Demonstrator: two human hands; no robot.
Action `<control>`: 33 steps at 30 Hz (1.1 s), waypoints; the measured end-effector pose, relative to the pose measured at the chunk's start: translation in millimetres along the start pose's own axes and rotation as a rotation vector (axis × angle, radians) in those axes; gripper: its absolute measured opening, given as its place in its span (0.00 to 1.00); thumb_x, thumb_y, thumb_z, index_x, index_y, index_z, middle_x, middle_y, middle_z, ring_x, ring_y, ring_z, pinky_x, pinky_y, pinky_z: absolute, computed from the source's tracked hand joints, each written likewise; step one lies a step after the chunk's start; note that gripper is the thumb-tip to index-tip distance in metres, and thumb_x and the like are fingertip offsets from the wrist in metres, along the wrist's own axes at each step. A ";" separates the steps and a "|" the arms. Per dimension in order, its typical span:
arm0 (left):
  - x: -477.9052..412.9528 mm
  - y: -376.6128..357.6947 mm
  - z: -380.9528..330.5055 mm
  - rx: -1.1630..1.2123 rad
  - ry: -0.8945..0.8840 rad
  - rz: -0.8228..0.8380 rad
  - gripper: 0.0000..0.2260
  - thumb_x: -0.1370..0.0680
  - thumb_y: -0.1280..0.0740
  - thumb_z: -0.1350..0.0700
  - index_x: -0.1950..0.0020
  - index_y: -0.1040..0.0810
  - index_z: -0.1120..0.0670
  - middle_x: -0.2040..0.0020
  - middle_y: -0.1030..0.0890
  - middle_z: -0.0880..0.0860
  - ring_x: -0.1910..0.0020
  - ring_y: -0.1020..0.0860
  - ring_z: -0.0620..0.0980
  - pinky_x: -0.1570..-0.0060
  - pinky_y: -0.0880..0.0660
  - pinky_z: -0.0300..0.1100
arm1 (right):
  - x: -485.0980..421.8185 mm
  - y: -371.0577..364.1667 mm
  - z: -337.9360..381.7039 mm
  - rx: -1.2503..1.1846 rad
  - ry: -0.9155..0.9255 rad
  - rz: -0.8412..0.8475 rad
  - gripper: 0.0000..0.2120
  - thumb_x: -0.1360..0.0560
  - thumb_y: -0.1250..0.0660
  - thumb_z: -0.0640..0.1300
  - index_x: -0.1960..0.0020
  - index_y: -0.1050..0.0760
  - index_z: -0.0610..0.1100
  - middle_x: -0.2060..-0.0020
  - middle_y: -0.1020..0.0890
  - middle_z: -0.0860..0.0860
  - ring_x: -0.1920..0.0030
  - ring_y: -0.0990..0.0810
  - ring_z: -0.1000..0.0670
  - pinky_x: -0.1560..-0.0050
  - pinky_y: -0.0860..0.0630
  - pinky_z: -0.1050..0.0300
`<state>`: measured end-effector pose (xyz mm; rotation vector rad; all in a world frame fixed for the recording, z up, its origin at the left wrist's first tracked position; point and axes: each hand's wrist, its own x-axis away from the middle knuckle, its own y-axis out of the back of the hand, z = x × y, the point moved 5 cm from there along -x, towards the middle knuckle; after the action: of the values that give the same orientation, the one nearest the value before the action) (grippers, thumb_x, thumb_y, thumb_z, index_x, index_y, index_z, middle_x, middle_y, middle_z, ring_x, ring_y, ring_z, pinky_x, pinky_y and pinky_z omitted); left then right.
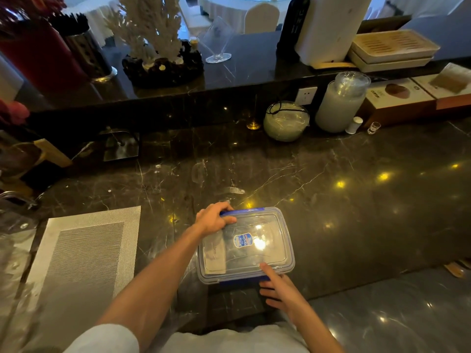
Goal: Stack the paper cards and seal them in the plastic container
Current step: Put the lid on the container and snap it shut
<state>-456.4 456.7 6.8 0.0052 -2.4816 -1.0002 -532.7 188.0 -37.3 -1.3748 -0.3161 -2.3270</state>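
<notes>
A clear plastic container with blue clips and a blue label on its lid sits on the dark marble counter near the front edge. The lid is on it. Through the lid a stack of pale paper cards shows at the container's left side. My left hand rests on the far left corner of the lid, fingers curled over the far blue clip. My right hand is at the near edge, index finger pressing on the lid rim above the near blue clip.
A grey woven placemat lies to the left. Behind, at the counter's back, stand stacks of wrapped plastic bowls, wrapped cups, a small white bottle and boxes. A raised ledge holds a glass and decorations.
</notes>
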 end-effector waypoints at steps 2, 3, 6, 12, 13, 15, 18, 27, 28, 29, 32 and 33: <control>2.2 -0.6 -0.8 -0.014 -0.002 0.012 0.12 0.23 0.32 0.44 0.42 0.23 0.47 0.42 0.18 0.48 0.42 0.21 0.51 0.35 0.29 0.57 | 1.1 -1.2 -1.4 -0.006 -0.006 0.010 0.37 0.30 0.33 0.68 0.28 0.35 0.49 0.39 0.20 0.46 0.42 0.19 0.46 0.38 0.22 0.47; 3.0 -0.8 -0.6 -0.020 -0.004 0.017 0.12 0.22 0.33 0.44 0.41 0.23 0.46 0.42 0.18 0.47 0.41 0.21 0.51 0.34 0.30 0.57 | 2.2 -1.9 -2.2 -0.016 -0.011 0.016 0.37 0.30 0.33 0.68 0.28 0.35 0.50 0.39 0.20 0.46 0.42 0.19 0.46 0.39 0.22 0.47; 4.7 -1.2 0.0 0.011 0.003 0.034 0.12 0.22 0.33 0.44 0.40 0.24 0.44 0.42 0.18 0.46 0.41 0.21 0.50 0.32 0.31 0.57 | 6.4 -3.8 -3.7 -0.034 -0.025 0.024 0.38 0.32 0.33 0.70 0.30 0.34 0.52 0.39 0.20 0.46 0.42 0.19 0.46 0.44 0.21 0.50; 4.7 -1.5 0.9 0.029 0.015 0.034 0.13 0.23 0.32 0.43 0.39 0.24 0.44 0.42 0.19 0.46 0.40 0.21 0.50 0.31 0.31 0.57 | 8.2 -2.8 -6.0 -0.003 -0.032 -0.007 0.35 0.32 0.34 0.71 0.36 0.28 0.48 0.43 0.18 0.46 0.43 0.19 0.46 0.38 0.23 0.48; 4.8 -1.4 0.6 0.026 0.014 0.034 0.13 0.22 0.33 0.43 0.39 0.24 0.44 0.42 0.19 0.46 0.40 0.21 0.50 0.31 0.31 0.57 | 8.2 -2.1 -6.0 0.002 -0.028 -0.024 0.34 0.32 0.34 0.71 0.38 0.27 0.46 0.44 0.18 0.46 0.44 0.18 0.46 0.38 0.23 0.48; 5.1 -1.4 0.2 0.018 0.012 0.033 0.13 0.22 0.33 0.43 0.39 0.24 0.43 0.43 0.19 0.45 0.41 0.21 0.49 0.31 0.32 0.56 | 8.5 -0.8 -5.1 0.004 -0.011 -0.061 0.31 0.31 0.34 0.70 0.43 0.24 0.44 0.48 0.16 0.44 0.46 0.17 0.46 0.40 0.22 0.48; 5.8 -1.2 0.9 0.012 0.010 0.028 0.12 0.22 0.33 0.43 0.39 0.24 0.43 0.44 0.19 0.44 0.41 0.21 0.49 0.31 0.32 0.56 | 9.9 -1.0 -1.8 0.001 0.009 -0.095 0.29 0.29 0.34 0.67 0.50 0.20 0.39 0.53 0.14 0.43 0.50 0.16 0.45 0.43 0.20 0.49; 4.6 -0.6 2.0 0.028 0.009 0.033 0.14 0.23 0.32 0.43 0.39 0.24 0.43 0.46 0.21 0.43 0.41 0.21 0.49 0.31 0.30 0.55 | 10.4 -4.4 9.8 0.039 -0.013 -0.105 0.25 0.23 0.38 0.63 0.56 0.20 0.41 0.65 0.19 0.47 0.65 0.21 0.50 0.56 0.22 0.55; 4.7 -0.4 1.9 0.028 0.006 0.034 0.14 0.23 0.32 0.43 0.39 0.24 0.43 0.46 0.21 0.43 0.42 0.21 0.49 0.31 0.30 0.55 | 10.8 -4.7 9.6 0.031 -0.023 -0.106 0.24 0.23 0.38 0.63 0.57 0.21 0.41 0.66 0.19 0.47 0.66 0.22 0.50 0.58 0.22 0.55; 4.6 -0.2 1.8 0.029 0.002 0.035 0.13 0.23 0.32 0.43 0.39 0.23 0.43 0.46 0.20 0.43 0.42 0.21 0.49 0.32 0.30 0.55 | 11.3 -4.9 9.2 0.022 -0.035 -0.105 0.24 0.23 0.38 0.63 0.57 0.21 0.41 0.67 0.20 0.47 0.66 0.23 0.50 0.59 0.22 0.56; 3.6 -0.2 1.7 0.038 0.000 0.043 0.13 0.23 0.32 0.43 0.40 0.23 0.43 0.44 0.19 0.45 0.41 0.21 0.49 0.32 0.30 0.56 | 13.1 -5.4 9.2 0.000 -0.052 -0.112 0.22 0.23 0.37 0.62 0.58 0.22 0.42 0.68 0.20 0.48 0.67 0.23 0.51 0.61 0.22 0.57; 3.2 -0.3 1.8 0.037 -0.002 0.042 0.13 0.23 0.32 0.43 0.40 0.23 0.44 0.43 0.19 0.45 0.41 0.21 0.49 0.32 0.30 0.56 | 13.7 -5.9 9.8 -0.019 -0.051 -0.117 0.21 0.23 0.37 0.61 0.59 0.22 0.43 0.68 0.20 0.48 0.68 0.24 0.51 0.62 0.23 0.57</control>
<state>-460.0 457.2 6.8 -0.0365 -2.4910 -0.9376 -533.5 193.8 -20.4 -1.4622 -0.4013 -2.3976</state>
